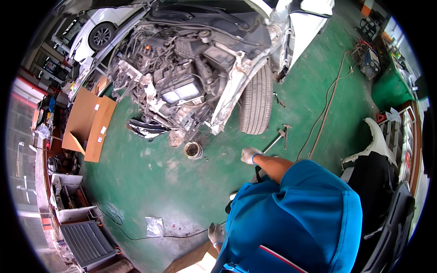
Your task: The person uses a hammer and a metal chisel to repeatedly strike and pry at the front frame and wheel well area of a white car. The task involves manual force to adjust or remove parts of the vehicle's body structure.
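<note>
My right hand [251, 155], in a pale glove, is closed into a loose fist over the green floor. Just beside its wrist is the lower end of a hammer handle; that hammer [274, 140] slants up to the right. Whether the fist grips anything is hidden. A second hammer [286, 136] lies alongside. Low in the view, my left hand [216, 234], also gloved, hangs by my blue clothing with fingers apart, above a cardboard piece [195, 258]. Ahead stands a car with its front stripped, its engine [177, 68] bare and a front tyre [256, 102] exposed.
An open can [193, 150] and a headlamp [146, 128] sit below the engine. A large cardboard box [88, 123] is at left, near a grey drawer unit [88, 243]. A cable [150, 237] and hoses [328, 107] cross the floor. A white fender [375, 139] leans at right.
</note>
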Available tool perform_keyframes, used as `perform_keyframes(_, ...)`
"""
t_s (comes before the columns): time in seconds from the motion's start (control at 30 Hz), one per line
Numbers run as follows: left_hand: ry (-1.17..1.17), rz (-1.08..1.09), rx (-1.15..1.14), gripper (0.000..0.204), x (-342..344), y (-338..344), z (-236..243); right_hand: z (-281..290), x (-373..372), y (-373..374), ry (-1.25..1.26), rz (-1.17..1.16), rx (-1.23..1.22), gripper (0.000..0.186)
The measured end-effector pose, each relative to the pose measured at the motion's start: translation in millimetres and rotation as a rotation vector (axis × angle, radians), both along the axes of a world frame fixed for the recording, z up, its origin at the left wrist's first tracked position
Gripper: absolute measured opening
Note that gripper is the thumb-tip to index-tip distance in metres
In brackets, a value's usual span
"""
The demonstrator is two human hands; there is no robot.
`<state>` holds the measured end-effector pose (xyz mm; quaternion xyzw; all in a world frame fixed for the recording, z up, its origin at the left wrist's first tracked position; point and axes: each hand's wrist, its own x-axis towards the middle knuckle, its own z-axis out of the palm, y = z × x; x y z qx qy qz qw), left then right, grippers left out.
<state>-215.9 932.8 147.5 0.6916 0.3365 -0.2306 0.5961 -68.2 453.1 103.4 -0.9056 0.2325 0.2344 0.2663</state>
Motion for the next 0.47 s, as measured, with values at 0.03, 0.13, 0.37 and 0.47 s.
perform_keyframes(0.03, -0.002, 0.223, -0.144, 0.026, 1, 23, 14, 9, 14, 33, -0.089, 0.003, -0.001, 0.029)
perform_keyframes(0.13, 0.055, 0.384, -0.128, 0.024, 18, 73, 35, 32, 52, 109, -0.202, -0.028, 0.098, 0.031)
perform_keyframes(0.37, 0.218, 0.119, 0.134, 0.022, 67, 179, -12, -4, 126, 126, -0.097, 0.084, 0.040, 0.038)
perform_keyframes(0.47, 0.168, 0.128, 0.097, 0.039, 121, 191, -78, -48, 188, 163, 0.073, 0.443, -0.092, 0.050)
